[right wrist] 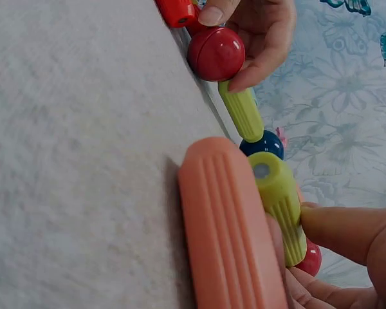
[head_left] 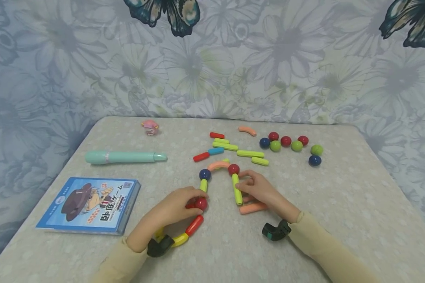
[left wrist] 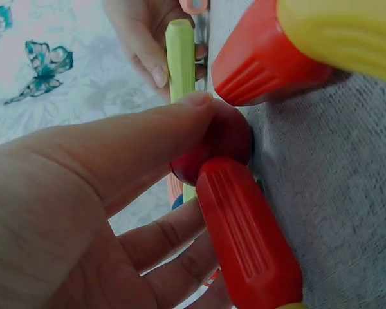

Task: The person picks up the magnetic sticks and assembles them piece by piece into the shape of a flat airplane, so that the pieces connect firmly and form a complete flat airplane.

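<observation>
My left hand [head_left: 173,206] pinches a red ball [head_left: 201,203] between thumb and fingers. A red rod [left wrist: 248,225] meets that ball, and a short green rod [head_left: 203,185] links it to a dark blue ball [head_left: 205,174]. From there a curved orange piece [head_left: 218,165] arches across to a second red ball [head_left: 234,169]. A longer green rod [head_left: 237,189] hangs off that ball, its lower end free; my right hand [head_left: 260,190] pinches it. Just below the right fingers lies an orange rod [right wrist: 225,225]. Near the left wrist, a red rod [head_left: 194,225] joins a curved yellow piece [head_left: 180,239].
Several coloured rods [head_left: 225,146] lie scattered behind the hands, with several loose balls [head_left: 285,141] at the back right. To the left are a blue boxed game [head_left: 92,204] and a mint-green tube [head_left: 125,157]. A small pink figure [head_left: 150,127] stands near the back edge.
</observation>
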Tool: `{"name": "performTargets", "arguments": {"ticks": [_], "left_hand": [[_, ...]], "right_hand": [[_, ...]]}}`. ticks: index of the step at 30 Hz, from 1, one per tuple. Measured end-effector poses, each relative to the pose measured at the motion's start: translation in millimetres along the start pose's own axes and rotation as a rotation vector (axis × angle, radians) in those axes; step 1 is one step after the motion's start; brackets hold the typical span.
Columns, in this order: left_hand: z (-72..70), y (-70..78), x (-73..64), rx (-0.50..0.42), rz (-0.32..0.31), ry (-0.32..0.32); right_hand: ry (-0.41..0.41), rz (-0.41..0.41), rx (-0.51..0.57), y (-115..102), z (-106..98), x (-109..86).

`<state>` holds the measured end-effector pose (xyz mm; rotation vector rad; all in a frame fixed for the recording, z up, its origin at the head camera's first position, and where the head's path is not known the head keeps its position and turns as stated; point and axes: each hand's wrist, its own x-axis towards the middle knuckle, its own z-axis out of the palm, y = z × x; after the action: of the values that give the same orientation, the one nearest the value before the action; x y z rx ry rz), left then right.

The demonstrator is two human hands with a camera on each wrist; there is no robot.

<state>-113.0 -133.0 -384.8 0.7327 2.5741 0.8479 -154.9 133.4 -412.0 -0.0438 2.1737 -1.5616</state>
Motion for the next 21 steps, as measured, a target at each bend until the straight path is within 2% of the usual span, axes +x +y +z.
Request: {"name": "performTargets", "arguments": {"ticks": [12,17,21], "left_hand": [[2.5,-5.4,4.2,-0.027,-0.012,-0.010],[3.3,-7.2,3.1,-0.036,-0.008,-0.008],[4.0,-7.8,2.1,-0.043,0.001,-0.003]], "right_hand": [[0.064,-0.103,-0.268,-2.0,4.2,5.9],[0.070,-0.131,-0.325,-1.6,6.0,5.9],[0.052,-0.153,-0.330,-0.1,4.7,4.8]]}}
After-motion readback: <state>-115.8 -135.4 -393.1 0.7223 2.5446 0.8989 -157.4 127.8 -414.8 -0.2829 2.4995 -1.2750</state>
